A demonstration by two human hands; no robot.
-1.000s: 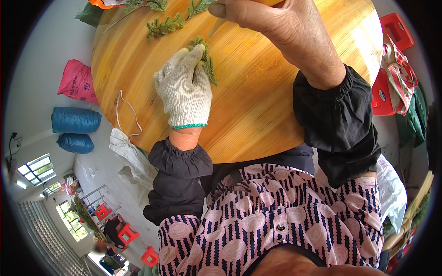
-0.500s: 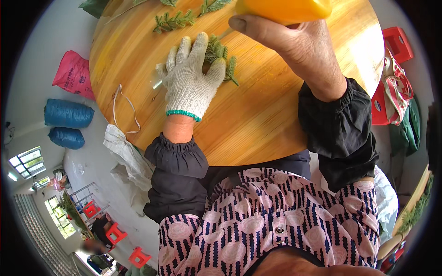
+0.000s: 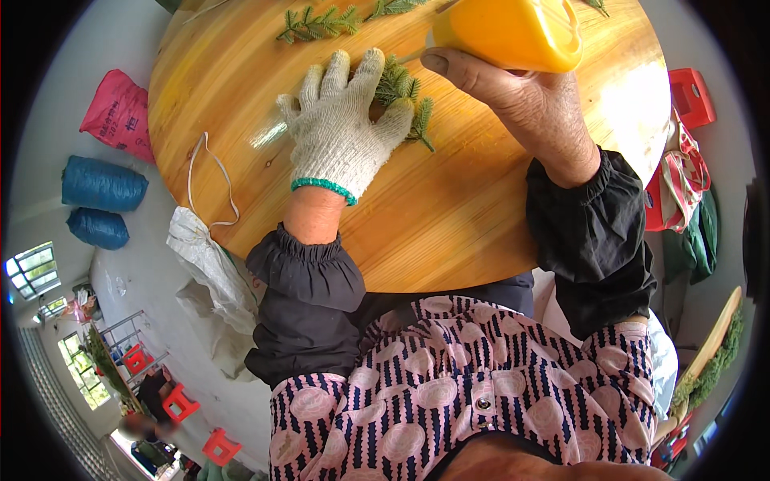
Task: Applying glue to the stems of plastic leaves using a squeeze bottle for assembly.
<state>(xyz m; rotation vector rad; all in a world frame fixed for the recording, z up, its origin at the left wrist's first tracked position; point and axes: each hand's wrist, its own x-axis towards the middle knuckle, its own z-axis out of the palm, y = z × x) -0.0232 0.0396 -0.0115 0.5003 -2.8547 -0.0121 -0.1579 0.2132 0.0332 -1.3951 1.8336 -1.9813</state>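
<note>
My left hand (image 3: 345,132) wears a white knit glove with a green cuff edge. It lies palm down on the round wooden table (image 3: 449,216), fingers spread. A green conifer sprig (image 3: 397,86) sticks out between its index finger and thumb; the thumb lies across part of the sprig, and the rest is hidden under the hand. Bare and closed, my right hand (image 3: 529,108) grips a yellow plastic bottle (image 3: 505,32), held tilted. A thin pale spout (image 3: 413,57) points left from beside the right thumb toward the sprig.
More conifer sprigs (image 3: 321,24) lie at the table's far side. A white cord (image 3: 220,172) crosses the left edge beside a white sack (image 3: 200,248). Pink (image 3: 120,116) and blue bags (image 3: 104,183) stand left on the floor; red stools (image 3: 694,98) are at right.
The view has shifted slightly. The yellow bottle sits lower in the picture, showing more of its body. My left hand stays spread over the sprig.
</note>
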